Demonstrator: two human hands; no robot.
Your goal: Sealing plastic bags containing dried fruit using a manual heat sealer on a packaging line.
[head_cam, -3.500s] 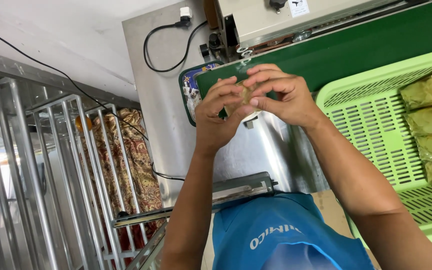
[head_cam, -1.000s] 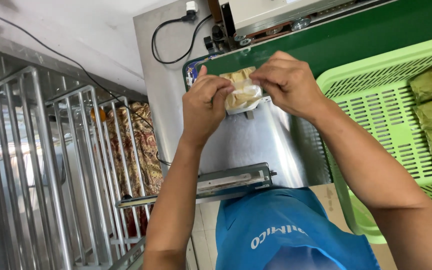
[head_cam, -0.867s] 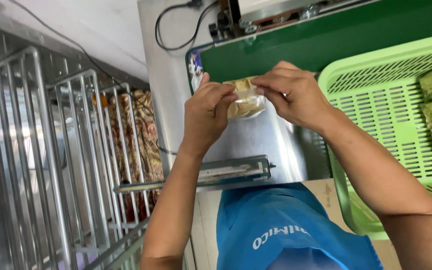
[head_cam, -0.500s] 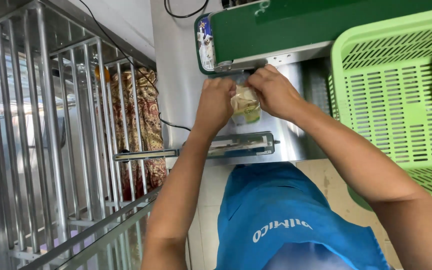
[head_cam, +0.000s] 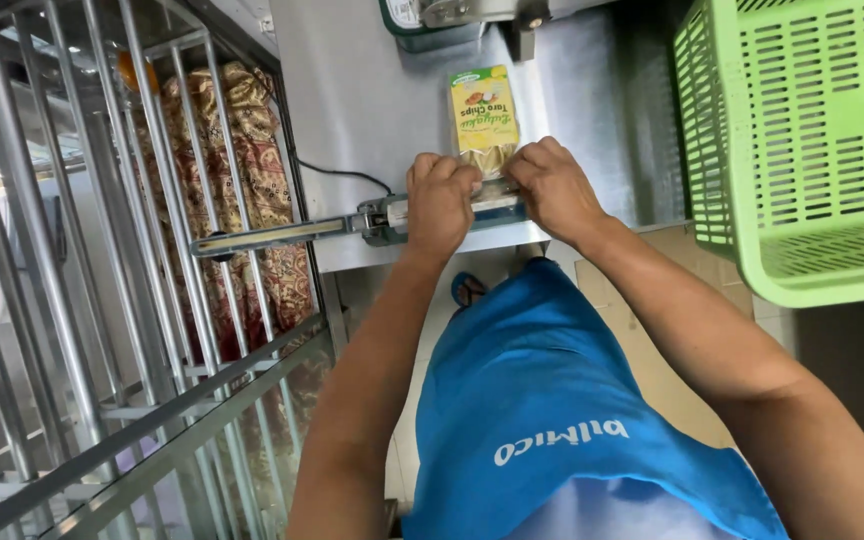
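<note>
Yellow pouch (head_cam: 483, 118) runs lengthwise away from the sealer bar (head_cam: 392, 215); left hand (head_cam: 442, 200) and right hand (head_cam: 550, 188) pinch its near end, equally close.

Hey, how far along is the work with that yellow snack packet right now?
Done: the yellow packet lies flat on the steel table, its lower end by the clamp bar at the table edge. In hand: the left hand and right hand both press down there. Left: the packet is not yet in the green basket; whether its end is closed is hidden under the hands.
</note>
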